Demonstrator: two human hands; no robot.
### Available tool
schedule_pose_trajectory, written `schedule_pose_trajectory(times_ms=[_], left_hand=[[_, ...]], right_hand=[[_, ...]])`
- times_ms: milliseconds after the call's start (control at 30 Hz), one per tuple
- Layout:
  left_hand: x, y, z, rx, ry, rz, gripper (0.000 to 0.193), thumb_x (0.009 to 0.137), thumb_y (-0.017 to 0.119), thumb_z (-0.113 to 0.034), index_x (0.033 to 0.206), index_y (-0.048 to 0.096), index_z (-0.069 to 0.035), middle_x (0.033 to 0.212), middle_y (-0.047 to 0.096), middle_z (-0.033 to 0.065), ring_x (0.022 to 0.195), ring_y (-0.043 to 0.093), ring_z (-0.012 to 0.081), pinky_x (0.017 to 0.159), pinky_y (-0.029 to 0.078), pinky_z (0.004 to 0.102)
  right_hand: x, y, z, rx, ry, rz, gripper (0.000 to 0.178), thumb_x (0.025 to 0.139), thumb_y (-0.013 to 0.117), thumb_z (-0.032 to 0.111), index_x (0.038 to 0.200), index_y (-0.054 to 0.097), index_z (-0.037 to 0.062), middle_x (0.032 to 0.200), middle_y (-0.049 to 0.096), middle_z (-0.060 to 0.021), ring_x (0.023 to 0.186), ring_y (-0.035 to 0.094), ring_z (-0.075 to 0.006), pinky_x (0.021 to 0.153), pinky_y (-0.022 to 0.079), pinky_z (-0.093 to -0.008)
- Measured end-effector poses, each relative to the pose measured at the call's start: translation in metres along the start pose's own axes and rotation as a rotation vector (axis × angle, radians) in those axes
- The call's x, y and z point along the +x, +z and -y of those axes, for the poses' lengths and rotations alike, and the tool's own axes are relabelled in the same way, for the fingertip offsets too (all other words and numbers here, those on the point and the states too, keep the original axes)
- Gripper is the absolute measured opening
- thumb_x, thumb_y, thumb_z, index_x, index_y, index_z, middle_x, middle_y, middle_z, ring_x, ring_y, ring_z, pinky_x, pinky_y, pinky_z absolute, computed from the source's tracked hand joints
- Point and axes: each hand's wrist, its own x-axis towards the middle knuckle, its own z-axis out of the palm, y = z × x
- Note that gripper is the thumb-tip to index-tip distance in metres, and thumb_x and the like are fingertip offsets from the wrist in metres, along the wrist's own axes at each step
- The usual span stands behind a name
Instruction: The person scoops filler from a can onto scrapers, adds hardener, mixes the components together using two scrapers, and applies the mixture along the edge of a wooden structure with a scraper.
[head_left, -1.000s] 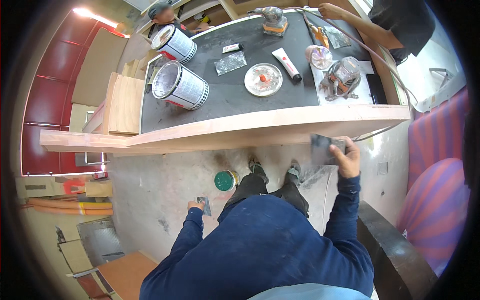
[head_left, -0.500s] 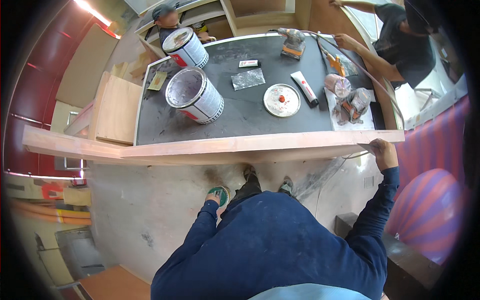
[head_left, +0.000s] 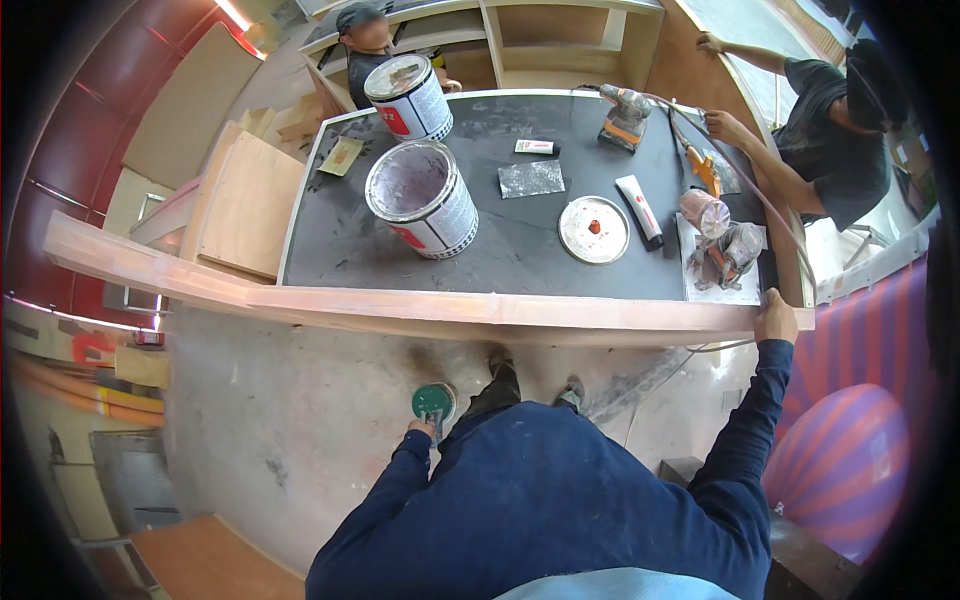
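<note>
The person's left hand (head_left: 421,428) grasps a small, thin grey flat scraper (head_left: 434,419), which overlaps a round bucket with a dark green top (head_left: 430,398) on the concrete floor. Farther up, the right hand (head_left: 775,320) rests on a long, pale wooden edge strip (head_left: 500,305), pink-tinted and slightly bowed, along the black tabletop's (head_left: 540,265) near side.

The scraper's outline is hard to make out against the bucket. The right hand's fingertips are hidden — whether it grips anything, I cannot tell.

Beyond the strip, a dusty orange-and-grey power sander (head_left: 735,255) stands on a white board (head_left: 692,280), left of it a round white lid (head_left: 578,242). A large, smeared white-and-grey metal tin (head_left: 440,218) partly covers a second tin (head_left: 418,108) behind. Farthest, a co-worker in black (head_left: 840,150) leans at the right end.
</note>
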Motion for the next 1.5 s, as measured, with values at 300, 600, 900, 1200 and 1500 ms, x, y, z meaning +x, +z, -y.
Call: schedule_pose_trajectory(times_ms=[300,600,900,1200,1500], left_hand=[[-0.026,0.01,0.001,-0.008,0.058,0.023,0.052,0.082,0.067,-0.042,0.092,0.071,0.009,0.096,0.067,0.0324,0.101,0.065,0.0435,0.089,0.052,0.0471],[-0.035,0.012,-0.008,-0.038,0.103,0.014,0.057,0.083,0.067,-0.046,0.092,0.069,0.011,0.094,0.067,0.0337,0.098,0.065,0.0468,0.085,0.051,0.0513],[-0.085,0.024,0.009,0.697,0.702,-0.064,0.037,0.095,0.056,-0.035,0.094,0.073,-0.001,0.086,0.067,0.0315,0.082,0.067,0.0438,0.071,0.052,0.0518],[-0.11,0.04,0.031,0.611,0.8,-0.07,0.034,0.097,0.051,-0.031,0.095,0.074,-0.006,0.086,0.067,0.0307,0.081,0.066,0.0451,0.073,0.052,0.0511],[-0.08,0.049,0.006,0.0,0.134,0.007,0.062,0.08,0.073,-0.044,0.097,0.066,0.016,0.103,0.064,0.0365,0.108,0.061,0.047,0.092,0.049,0.0468]], right_hand=[[-0.036,-0.056,0.004,0.553,-0.354,0.358,0.016,0.082,0.058,0.002,0.097,0.063,-0.0004,0.082,0.066,-0.0193,0.077,0.067,-0.0284,0.072,0.051,-0.037],[0.008,-0.02,-0.063,0.317,-0.16,-0.04,0.028,0.087,0.062,0.029,0.092,0.061,0.0013,0.085,0.064,-0.0275,0.081,0.063,-0.0431,0.071,0.047,-0.0465],[-0.013,0.009,0.017,-0.065,-0.107,0.093,0.019,0.089,0.052,0.015,0.101,0.065,0.0098,0.089,0.07,-0.0192,0.086,0.07,-0.0358,0.075,0.055,-0.0501],[-0.098,-0.039,0.066,0.29,-0.576,0.077,0.03,0.083,0.056,0.01,0.11,0.068,0.0152,0.089,0.07,-0.0146,0.083,0.069,-0.0344,0.072,0.055,-0.046],[-0.058,0.022,0.019,-0.06,-0.226,-0.042,0.013,0.083,0.06,0.014,0.095,0.064,0.0094,0.084,0.069,-0.0142,0.08,0.068,-0.0318,0.07,0.054,-0.0447]])
